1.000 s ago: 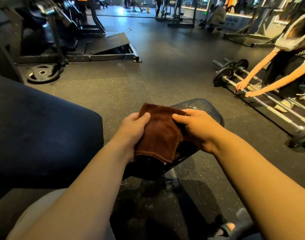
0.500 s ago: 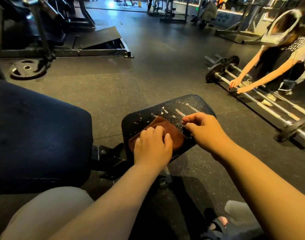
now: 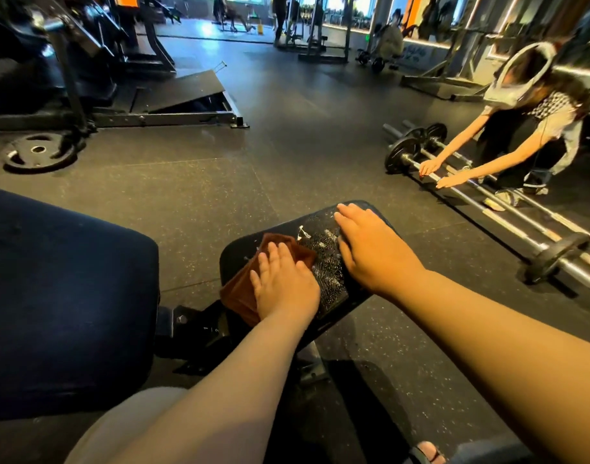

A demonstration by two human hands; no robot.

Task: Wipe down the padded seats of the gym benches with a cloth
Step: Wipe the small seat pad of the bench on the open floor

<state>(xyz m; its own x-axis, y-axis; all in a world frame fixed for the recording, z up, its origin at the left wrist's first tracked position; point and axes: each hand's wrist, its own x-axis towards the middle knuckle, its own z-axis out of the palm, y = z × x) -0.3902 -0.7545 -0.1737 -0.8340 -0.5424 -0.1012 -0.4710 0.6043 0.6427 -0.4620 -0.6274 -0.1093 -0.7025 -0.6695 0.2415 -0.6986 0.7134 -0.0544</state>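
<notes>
left hand (image 3: 283, 283), now flat, presses the brown cloth (image 3: 250, 283) onto the bench seat pad (image 3: 327, 276); right hand (image 3: 370, 249) has released the cloth, resting spread beside it: wiping under way.

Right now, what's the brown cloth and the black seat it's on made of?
The cloth looks like soft terry or microfibre: matte brown, fuzzy, drooping over the seat's edge under the left hand. The seat looks like padded vinyl or fake leather: black, smooth, rounded edges, shiny with wet streaks. The right hand rests flat on it.
</notes>
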